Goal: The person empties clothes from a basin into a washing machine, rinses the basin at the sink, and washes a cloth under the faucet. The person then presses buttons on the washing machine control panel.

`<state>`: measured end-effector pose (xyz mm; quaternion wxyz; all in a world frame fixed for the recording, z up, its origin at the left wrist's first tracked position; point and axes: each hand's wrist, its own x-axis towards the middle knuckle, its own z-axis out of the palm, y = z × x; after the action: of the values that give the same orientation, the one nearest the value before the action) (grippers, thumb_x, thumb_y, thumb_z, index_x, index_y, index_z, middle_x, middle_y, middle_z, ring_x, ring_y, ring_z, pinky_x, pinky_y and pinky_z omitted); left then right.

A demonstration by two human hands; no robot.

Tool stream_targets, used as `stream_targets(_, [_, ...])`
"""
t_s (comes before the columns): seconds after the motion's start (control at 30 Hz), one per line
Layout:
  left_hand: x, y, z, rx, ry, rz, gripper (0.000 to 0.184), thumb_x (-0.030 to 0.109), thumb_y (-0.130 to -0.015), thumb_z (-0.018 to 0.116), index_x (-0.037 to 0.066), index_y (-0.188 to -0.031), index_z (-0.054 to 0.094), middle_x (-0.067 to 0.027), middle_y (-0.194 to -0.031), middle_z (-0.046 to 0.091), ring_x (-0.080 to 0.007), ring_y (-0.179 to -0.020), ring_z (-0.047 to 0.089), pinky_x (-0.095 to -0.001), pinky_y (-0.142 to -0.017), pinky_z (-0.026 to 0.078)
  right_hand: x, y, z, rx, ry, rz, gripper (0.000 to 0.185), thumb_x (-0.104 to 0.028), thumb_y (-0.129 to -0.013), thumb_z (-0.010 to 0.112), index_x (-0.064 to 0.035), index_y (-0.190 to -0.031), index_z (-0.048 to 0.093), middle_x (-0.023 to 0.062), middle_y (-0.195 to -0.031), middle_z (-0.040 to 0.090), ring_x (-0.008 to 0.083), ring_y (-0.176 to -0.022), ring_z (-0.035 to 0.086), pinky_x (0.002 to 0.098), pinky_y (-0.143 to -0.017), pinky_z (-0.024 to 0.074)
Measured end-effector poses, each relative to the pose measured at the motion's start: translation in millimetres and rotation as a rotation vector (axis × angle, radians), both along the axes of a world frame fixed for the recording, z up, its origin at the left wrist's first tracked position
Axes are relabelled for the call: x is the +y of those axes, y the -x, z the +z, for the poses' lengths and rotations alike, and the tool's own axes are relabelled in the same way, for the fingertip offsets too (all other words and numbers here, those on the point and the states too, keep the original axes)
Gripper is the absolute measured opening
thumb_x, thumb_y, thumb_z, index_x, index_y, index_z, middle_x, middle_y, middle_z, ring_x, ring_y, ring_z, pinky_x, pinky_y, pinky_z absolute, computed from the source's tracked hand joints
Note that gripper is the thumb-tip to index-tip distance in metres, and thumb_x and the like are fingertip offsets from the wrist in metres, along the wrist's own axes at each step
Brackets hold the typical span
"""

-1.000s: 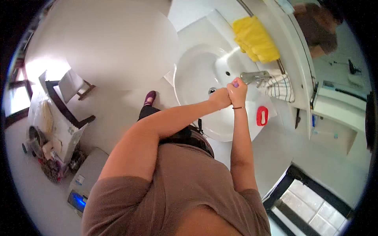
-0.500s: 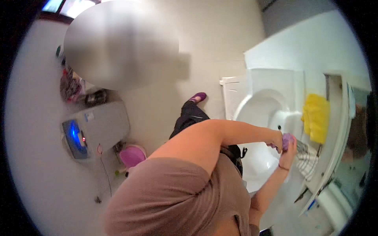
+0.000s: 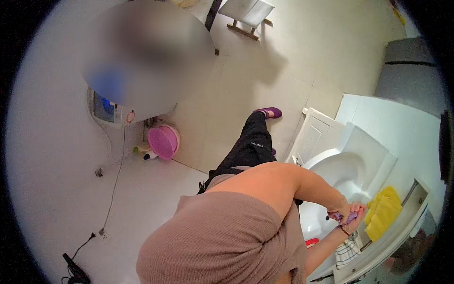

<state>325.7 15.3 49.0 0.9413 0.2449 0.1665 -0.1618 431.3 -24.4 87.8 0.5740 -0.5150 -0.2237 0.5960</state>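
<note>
And here we are at the right of the frame, where both hands meet over the white sink (image 3: 339, 166)! Between them we see a crumpled purple bundle (image 3: 350, 218), right at the sink's wall side, too small for us to name its material. The left hand (image 3: 338, 211), on the end of that long bent arm, has its fingers curled in tight around the bundle; the right hand (image 3: 358, 218), with a dark band (image 3: 344, 230) at its wrist, grips it from the other side, fingers folded in, though we can't make out every fingertip. Just beside them, look, a yellow cloth (image 3: 384, 213) hangs over a metal rail (image 3: 410, 191), and below it in the frame a striped cloth (image 3: 347, 254) droops near the right wrist. We catch a sliver of a red object (image 3: 311, 242) by the forearm. Across to the middle, there's a purple shoe (image 3: 272, 112) under black trousers (image 3: 246, 149); over at the left, a pink basin (image 3: 162, 142) sits near the wall; and up top, we have a white chair (image 3: 248, 10).
</note>
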Motion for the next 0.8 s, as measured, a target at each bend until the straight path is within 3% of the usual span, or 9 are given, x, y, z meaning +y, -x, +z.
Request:
stream_targets(0.17, [-1, -4, -19, 0.026, -0.275, 0.133, 0.018, 0.007, -0.056, 0.060, 0.011, -0.047, 0.045, -0.0041, -0.043, 0.043, -0.0182, -0.035, 0.040, -0.0304, -0.035, 0.033, 27, 16, -2, -0.159, 0.185, -0.003, 0.007, -0.012, -0.080, 0.052, -0.0066, -0.082, 0.048, -0.0014, -0.059, 0.038, 0.0088, -0.051, 0.038, 0.0221, -0.044, 0.0331])
stream_targets(0.23, [3, 8, -16, 0.038, -0.697, 0.126, 0.011, 0.013, -0.058, 0.060, 0.006, -0.052, 0.053, -0.0101, -0.054, 0.056, -0.0237, -0.045, 0.053, -0.0360, -0.043, 0.042, 30, 24, -5, -0.267, 0.236, -0.087, 0.013, -0.013, -0.081, 0.052, -0.0015, -0.087, 0.049, -0.0024, -0.056, 0.035, 0.0080, -0.049, 0.033, 0.0213, -0.045, 0.0297])
stream_targets(0.27, [0, 4, -24, 0.041, -0.697, 0.134, 0.011, 0.013, -0.058, 0.060, 0.006, -0.052, 0.053, -0.0101, -0.054, 0.056, -0.0237, -0.045, 0.053, -0.0360, -0.043, 0.042, 31, 24, -8, -0.267, 0.235, -0.078, 0.013, -0.013, -0.081, 0.052, -0.0015, -0.087, 0.049, -0.0024, -0.056, 0.035, 0.0080, -0.049, 0.033, 0.0213, -0.045, 0.0297])
stream_targets(0.33, [-9, -6, -44, -0.085, -1.072, 0.345, 0.015, 0.018, -0.060, 0.058, 0.003, -0.061, 0.060, -0.0160, -0.062, 0.059, -0.0278, -0.057, 0.059, -0.0389, -0.053, 0.046, 31, 23, -15, -0.354, 0.242, -0.136, 0.016, -0.015, -0.081, 0.051, 0.0001, -0.087, 0.049, -0.0025, -0.055, 0.035, 0.0074, -0.048, 0.034, 0.0210, -0.043, 0.0289])
stream_targets(0.47, [-3, 29, -26, -0.002, -1.181, 0.302, 0.020, 0.023, -0.064, 0.056, 0.004, -0.064, 0.062, -0.0144, -0.069, 0.061, -0.0246, -0.066, 0.061, -0.0364, -0.056, 0.047, 25, 31, -21, -0.451, 0.228, -0.192, 0.018, -0.016, -0.079, 0.051, 0.0002, -0.086, 0.049, -0.0026, -0.055, 0.035, 0.0069, -0.048, 0.034, 0.0210, -0.043, 0.0293])
stream_targets(0.57, [-4, 47, -16, 0.105, -1.248, 0.371, 0.022, 0.026, -0.064, 0.056, 0.005, -0.065, 0.062, -0.0153, -0.069, 0.061, -0.0287, -0.065, 0.060, -0.0381, -0.057, 0.047, 23, 47, -18, -0.470, 0.220, -0.214, 0.018, -0.017, -0.078, 0.050, 0.0001, -0.085, 0.050, -0.0032, -0.056, 0.035, 0.0067, -0.048, 0.035, 0.0210, -0.042, 0.0287])
stream_targets(0.63, [-2, 56, -9, 0.120, -1.271, 0.337, 0.016, 0.018, -0.063, 0.057, 0.003, -0.067, 0.062, -0.0173, -0.071, 0.061, -0.0312, -0.067, 0.060, -0.0393, -0.060, 0.048, 27, 63, -15, -0.629, 0.265, -0.458, 0.013, -0.014, -0.076, 0.050, -0.0020, -0.077, 0.049, -0.0036, -0.055, 0.034, 0.0067, -0.048, 0.035, 0.0209, -0.042, 0.0284])
stream_targets(0.8, [-8, 56, -18, 0.070, -1.402, 0.350, 0.013, 0.016, -0.063, 0.057, 0.003, -0.065, 0.061, -0.0165, -0.069, 0.061, -0.0304, -0.065, 0.060, -0.0387, -0.057, 0.048, 12, 50, -24, -0.561, 0.325, -0.478, 0.016, -0.021, -0.076, 0.051, -0.0093, -0.066, 0.044, -0.0028, -0.057, 0.036, 0.0107, -0.050, 0.040, 0.0247, -0.045, 0.0336])
